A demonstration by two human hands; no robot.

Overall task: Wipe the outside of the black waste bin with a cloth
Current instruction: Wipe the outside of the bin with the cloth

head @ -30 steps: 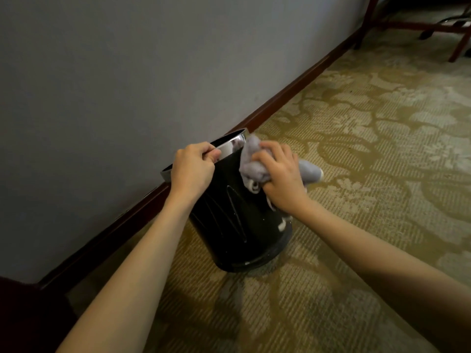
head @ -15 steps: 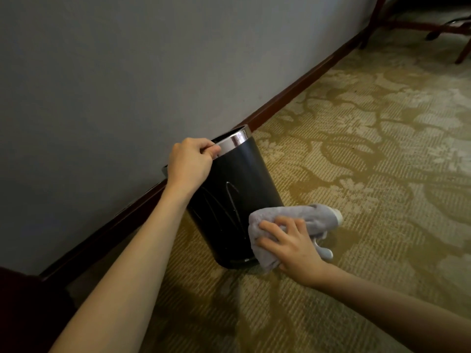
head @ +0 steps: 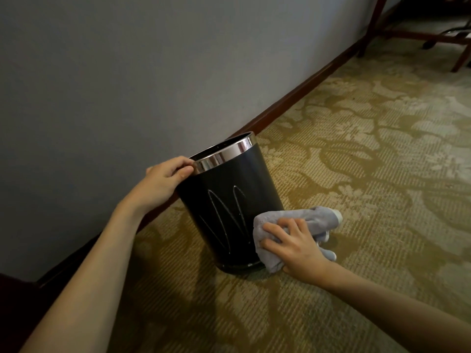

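The black waste bin (head: 229, 200) with a shiny metal rim stands on the carpet beside the wall, leaning slightly. White zigzag scribbles mark its front side. My left hand (head: 165, 180) grips the rim at its left edge. My right hand (head: 295, 247) presses a crumpled grey cloth (head: 305, 220) against the bin's lower right side, close to the floor. The cloth hides part of the bin's base on that side.
A grey wall with a dark wooden skirting board (head: 293, 98) runs right behind the bin. Patterned olive carpet (head: 356, 161) spreads to the right and front. Dark red furniture legs (head: 372, 24) stand at the far top right.
My right hand swept the cloth down from near the rim to the bin's base, uncovering the white scribbles. My left hand stayed on the rim.
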